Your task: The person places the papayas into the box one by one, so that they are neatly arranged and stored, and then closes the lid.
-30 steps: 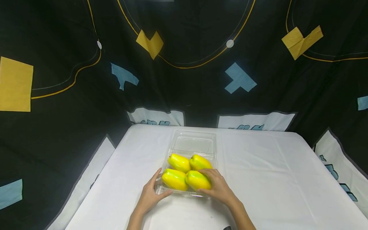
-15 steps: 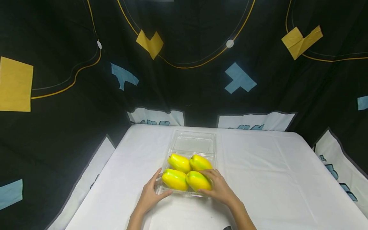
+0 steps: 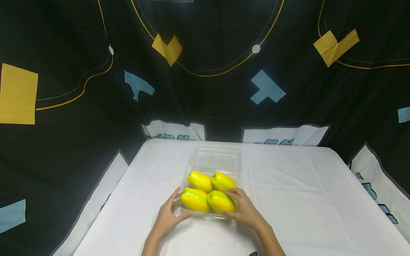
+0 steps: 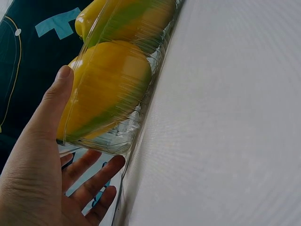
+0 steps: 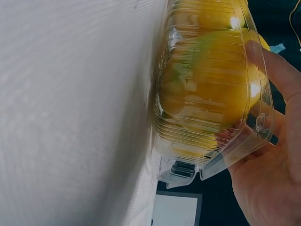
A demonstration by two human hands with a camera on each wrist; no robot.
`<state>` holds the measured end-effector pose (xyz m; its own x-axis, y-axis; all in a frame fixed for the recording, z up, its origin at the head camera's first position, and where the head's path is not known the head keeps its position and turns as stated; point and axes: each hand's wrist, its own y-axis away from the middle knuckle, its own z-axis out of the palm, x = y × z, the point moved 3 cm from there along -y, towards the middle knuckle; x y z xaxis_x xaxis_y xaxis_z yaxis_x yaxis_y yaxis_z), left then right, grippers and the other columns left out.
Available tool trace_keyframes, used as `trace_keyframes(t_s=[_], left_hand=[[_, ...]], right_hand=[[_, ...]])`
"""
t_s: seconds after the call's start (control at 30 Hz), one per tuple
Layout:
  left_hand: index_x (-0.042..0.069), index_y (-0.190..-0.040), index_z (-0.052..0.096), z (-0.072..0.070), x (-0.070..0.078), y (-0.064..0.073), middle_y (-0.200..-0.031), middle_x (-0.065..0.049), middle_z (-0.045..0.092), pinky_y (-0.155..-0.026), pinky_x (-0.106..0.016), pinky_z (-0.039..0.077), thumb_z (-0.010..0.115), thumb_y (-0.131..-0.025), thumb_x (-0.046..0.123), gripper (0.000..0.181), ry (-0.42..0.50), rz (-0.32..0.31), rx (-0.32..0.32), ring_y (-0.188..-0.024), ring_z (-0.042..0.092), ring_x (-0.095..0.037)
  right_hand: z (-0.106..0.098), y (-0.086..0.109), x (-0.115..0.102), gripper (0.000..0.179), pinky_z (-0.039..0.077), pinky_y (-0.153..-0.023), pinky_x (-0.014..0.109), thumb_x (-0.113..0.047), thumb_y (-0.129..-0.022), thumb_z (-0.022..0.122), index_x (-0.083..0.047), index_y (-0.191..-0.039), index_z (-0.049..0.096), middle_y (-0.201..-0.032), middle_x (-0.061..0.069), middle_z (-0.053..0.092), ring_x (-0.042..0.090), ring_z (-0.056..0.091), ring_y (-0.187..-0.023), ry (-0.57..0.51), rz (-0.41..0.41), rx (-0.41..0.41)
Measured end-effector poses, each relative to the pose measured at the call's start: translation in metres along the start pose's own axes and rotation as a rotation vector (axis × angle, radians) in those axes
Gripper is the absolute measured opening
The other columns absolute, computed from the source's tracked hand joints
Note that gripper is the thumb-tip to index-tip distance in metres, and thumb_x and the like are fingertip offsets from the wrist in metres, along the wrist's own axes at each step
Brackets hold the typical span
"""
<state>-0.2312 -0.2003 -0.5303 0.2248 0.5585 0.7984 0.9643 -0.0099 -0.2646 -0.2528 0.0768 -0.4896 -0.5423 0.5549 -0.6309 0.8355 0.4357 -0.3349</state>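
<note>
Several glossy yellow-green mangoes sit in two rows in a clear plastic clamshell container (image 3: 213, 216), whose lid (image 3: 215, 159) lies folded back toward the far side. My right hand (image 3: 245, 209) grips the front-right mango (image 3: 221, 202), fingers over its right end and thumb at the front; the right wrist view shows this mango (image 5: 216, 80) through the ribbed wall. At the front-left corner, my left hand (image 3: 169, 215) spreads around the container, beside the front-left mango (image 3: 194, 200). In the left wrist view its thumb (image 4: 59, 92) lies along the rim, fingers loosely extended below the corner.
A white cloth covers the table (image 3: 288, 192). Black curtain (image 3: 211, 99) with yellow and blue patches hangs behind and at the sides. A small dark object (image 3: 253, 254) shows at the bottom edge near the right forearm.
The front-right mango has shifted very slightly toward the right and front under my right hand. The left hand and container stay in place.
</note>
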Motion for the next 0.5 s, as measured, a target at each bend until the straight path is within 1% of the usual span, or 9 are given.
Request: trace_keyframes(t_s=[0.23,0.5], left_hand=[[0.019,-0.145,0.031,-0.0002,0.0007,-0.0007,-0.131,-0.006,0.051,-0.093,-0.056,0.041,0.079,-0.066,0.048,0.097,0.007,0.001,-0.005,-0.107,0.056,-0.028],[0.019,-0.145,0.031,-0.0009,0.0021,-0.0001,-0.132,-0.004,0.050,-0.095,-0.058,0.037,0.079,-0.066,0.047,0.097,0.007,-0.038,-0.018,-0.107,0.056,-0.024]], right_hand=[[-0.0008,0.0003,0.0015,0.066,0.043,-0.093,0.045,-0.043,-0.072,0.076,-0.013,-0.128,0.057,-0.117,-0.005,0.050,0.014,0.043,-0.109,-0.005,0.017,-0.012],[-0.0016,0.0011,0.0010,0.068,0.040,-0.097,0.045,-0.040,-0.071,0.078,-0.010,-0.128,0.056,-0.119,-0.003,0.050,0.016,0.043,-0.113,-0.016,0.024,-0.012]])
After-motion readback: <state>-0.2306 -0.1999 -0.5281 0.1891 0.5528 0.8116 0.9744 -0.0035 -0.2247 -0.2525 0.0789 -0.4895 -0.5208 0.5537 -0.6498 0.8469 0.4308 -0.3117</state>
